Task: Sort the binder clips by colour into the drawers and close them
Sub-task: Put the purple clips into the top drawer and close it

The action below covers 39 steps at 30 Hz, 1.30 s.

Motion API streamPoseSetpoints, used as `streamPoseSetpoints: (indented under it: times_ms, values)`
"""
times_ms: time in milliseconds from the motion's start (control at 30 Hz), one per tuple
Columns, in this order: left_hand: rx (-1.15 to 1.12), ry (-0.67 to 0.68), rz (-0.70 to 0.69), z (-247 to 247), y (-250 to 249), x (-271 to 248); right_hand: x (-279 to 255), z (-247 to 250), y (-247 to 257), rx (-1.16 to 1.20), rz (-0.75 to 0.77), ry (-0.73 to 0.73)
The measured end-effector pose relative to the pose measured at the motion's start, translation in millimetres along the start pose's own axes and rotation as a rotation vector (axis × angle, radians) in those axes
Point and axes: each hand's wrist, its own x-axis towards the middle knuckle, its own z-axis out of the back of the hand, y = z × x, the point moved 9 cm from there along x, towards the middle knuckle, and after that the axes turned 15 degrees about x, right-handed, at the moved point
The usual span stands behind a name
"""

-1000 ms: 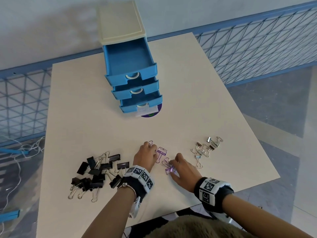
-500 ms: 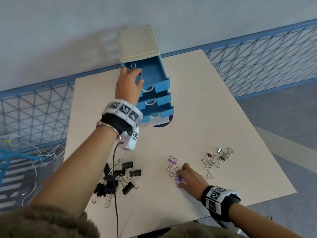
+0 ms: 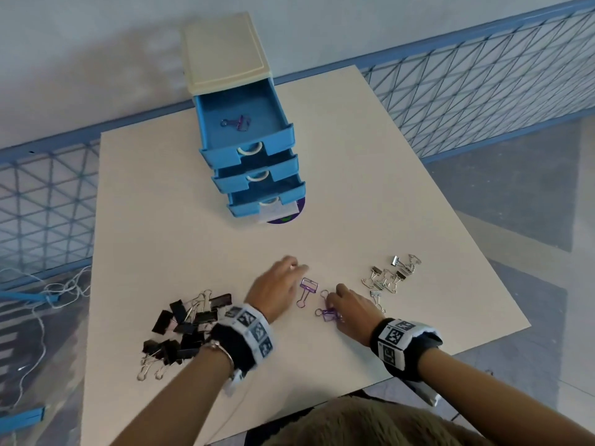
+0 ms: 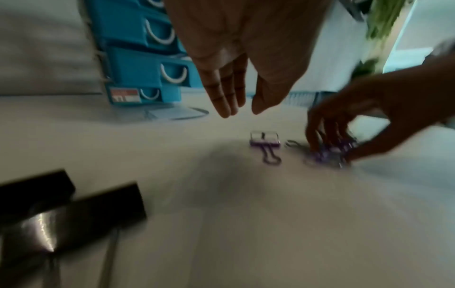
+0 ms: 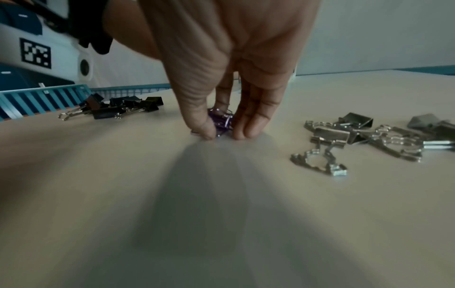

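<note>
A blue three-drawer unit [image 3: 248, 146] stands at the table's far side, all drawers pulled out. One purple clip [image 3: 238, 121] lies in the top drawer. My left hand [image 3: 277, 284] hovers empty with straight fingers just left of a loose purple clip [image 3: 308, 288] [image 4: 265, 145]. My right hand [image 3: 346, 300] [image 5: 221, 124] pinches a bunch of purple clips [image 3: 328, 313] [image 5: 221, 121] against the table. Black clips [image 3: 186, 323] are heaped at the left, silver clips [image 3: 389, 278] [image 5: 364, 136] at the right.
The cream table [image 3: 354, 204] has blue mesh fencing [image 3: 483, 75] behind and beside it. White cords [image 3: 48, 297] lie on the floor at the left. A purple disc and a label [image 3: 283, 214] sit under the lowest drawer's front.
My left hand dropped a purple clip into the top drawer and came back down beside the loose purple clip. The right hand stayed on the purple clips.
</note>
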Motion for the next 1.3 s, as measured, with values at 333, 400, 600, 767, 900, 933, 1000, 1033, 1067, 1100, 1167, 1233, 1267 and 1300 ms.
streamPoseSetpoints:
  times_ms: [333,400,600,767,900,933,1000,1033,1067,1100,1167,1233,1267,1300]
  values:
    - [0.176,0.138,-0.142,-46,-24,2,11,8,10,-0.118,0.097,0.028]
    - [0.228,0.227,-0.065,-51,-17,0,14,10,10,-0.145,0.108,0.043]
    - [0.202,0.256,0.147,-57,17,-10,20,15,9,-0.156,0.13,0.053]
    - [-0.058,0.143,0.368,-52,42,-18,23,12,10,-0.163,0.136,0.057]
    - [-0.201,-0.022,0.449,-28,53,-26,27,11,15,-0.144,0.147,0.06]
    - [-0.233,-0.072,0.456,-18,55,-27,28,12,15,-0.134,0.148,0.063]
    - [-0.284,-0.201,0.471,12,60,-27,30,14,15,-0.108,0.145,0.072]
    - [-0.311,-0.276,0.481,31,64,-27,31,16,15,-0.095,0.144,0.076]
    - [-0.34,-0.359,0.491,51,68,-25,32,17,14,-0.081,0.143,0.079]
    - [-0.365,-0.447,0.498,73,72,-24,33,19,14,-0.065,0.141,0.081]
    - [-0.414,-0.62,0.492,119,80,-17,34,22,12,-0.021,0.133,0.08]
    - [-0.453,-0.745,0.5,160,89,-8,36,27,11,0.034,0.124,0.062]
    - [-0.471,-0.79,0.524,177,95,-2,36,31,10,0.064,0.123,0.051]
    - [-0.495,-0.826,0.561,191,101,4,35,35,11,0.095,0.124,0.04]
